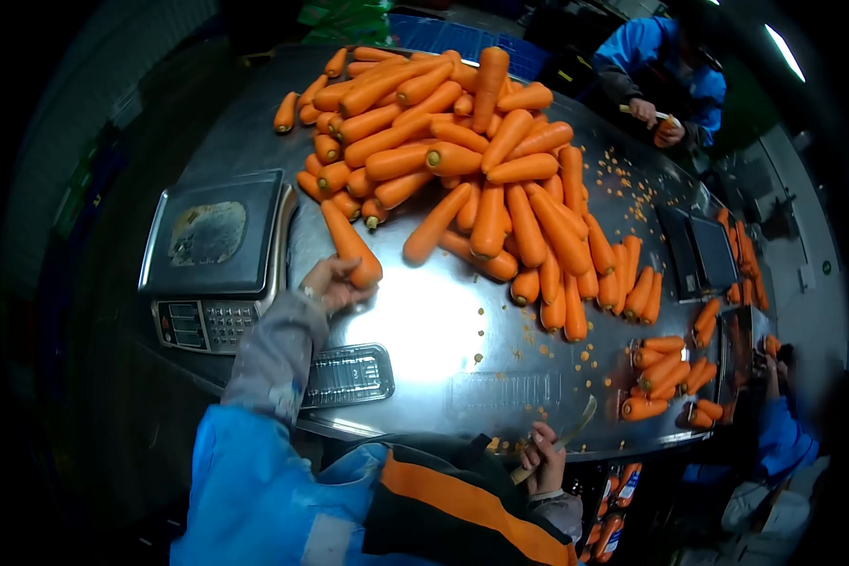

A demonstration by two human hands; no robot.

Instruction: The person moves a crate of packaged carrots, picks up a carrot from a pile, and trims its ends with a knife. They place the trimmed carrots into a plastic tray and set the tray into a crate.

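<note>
My left hand (333, 285) is closed around the thick end of a carrot (347, 241), just in front of a large pile of carrots (424, 123) on the metal table (415, 321). The held carrot's other end points toward the pile. Low in the view, close to my body, my right hand (543, 462) grips a knife (576, 424) with its blade pointing up and to the right. A clear plastic tray (351, 375) lies beneath my left forearm. Another clear tray (505, 390) lies flat nearer my right hand.
A digital scale (212, 255) stands left of my forearm; a second dark scale (696, 253) is at the right. Small carrot slices (623, 184) litter the table. Smaller carrot groups (665, 373) lie at right. A co-worker (665, 75) works across the table, another person's sleeve (785, 439) shows at right.
</note>
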